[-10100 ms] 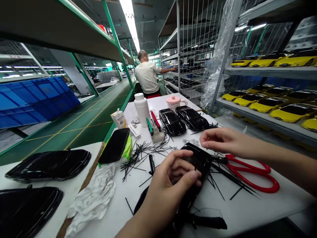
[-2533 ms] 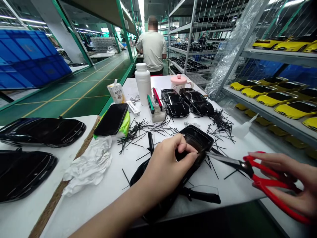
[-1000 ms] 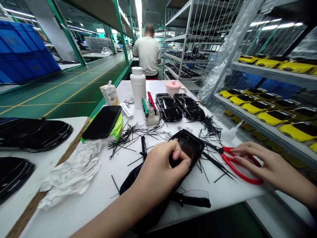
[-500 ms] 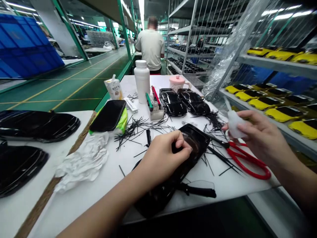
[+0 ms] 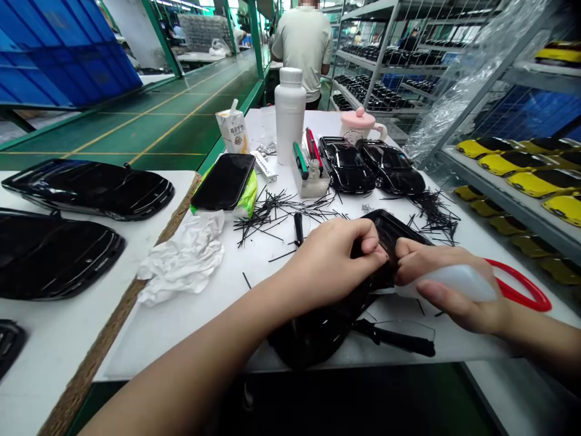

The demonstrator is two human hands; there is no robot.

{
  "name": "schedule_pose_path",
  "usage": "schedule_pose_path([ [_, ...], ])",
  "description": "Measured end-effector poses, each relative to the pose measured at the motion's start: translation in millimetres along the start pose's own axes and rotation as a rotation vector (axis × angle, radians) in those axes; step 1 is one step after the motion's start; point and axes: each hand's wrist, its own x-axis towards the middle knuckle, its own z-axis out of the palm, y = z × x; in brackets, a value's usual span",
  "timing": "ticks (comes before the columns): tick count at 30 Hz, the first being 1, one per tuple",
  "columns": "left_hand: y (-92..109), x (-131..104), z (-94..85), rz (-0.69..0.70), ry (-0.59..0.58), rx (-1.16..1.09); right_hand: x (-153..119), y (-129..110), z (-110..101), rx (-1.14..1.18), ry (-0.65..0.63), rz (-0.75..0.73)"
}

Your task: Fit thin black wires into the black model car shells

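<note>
A black glossy car shell (image 5: pixel 313 339) lies on the white table below my hands. My left hand (image 5: pixel 345 260) rests over it, fingers curled in a pinch; whatever they hold is hidden. On the right, my right hand (image 5: pixel 454 284) is wrapped round a translucent white bottle (image 5: pixel 467 281), its tip end hidden near the shell's right side. Red-handled scissors (image 5: pixel 526 290) lie partly behind my right hand. Below the hands is a black part with a clear piece (image 5: pixel 399 340), near the table's front edge.
Thin black strips (image 5: pixel 267 215) are scattered about. Further back stand a white bottle (image 5: pixel 290 115), a pen holder (image 5: pixel 313 184), a pink-lidded mug (image 5: pixel 358 126) and two black cars (image 5: pixel 347 166). At left are a phone (image 5: pixel 224 181), crumpled tissue (image 5: pixel 184 257) and more black cars (image 5: pixel 95 188).
My right hand has moved left with the translucent bottle, from above the scissors to beside my left hand at the shell. The view has shifted, so the table things appear further right and higher.
</note>
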Motion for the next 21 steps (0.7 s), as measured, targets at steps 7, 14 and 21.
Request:
schedule_pose_path([
  [7, -0.8, 0.8, 2.2, 0.034, 0.025, 0.066, -2.6, -0.3, 1.6, -0.036, -0.023, -0.039],
  [14, -0.1, 0.1, 4.6, 0.048, 0.057, 0.11, -0.7, -2.0, 2.3, -0.067, -0.011, -0.05],
  [21, 1.6, -0.5, 4.8, 0.027, 0.043, 0.121, -0.7, -2.0, 2.7, -0.085, -0.015, -0.056],
])
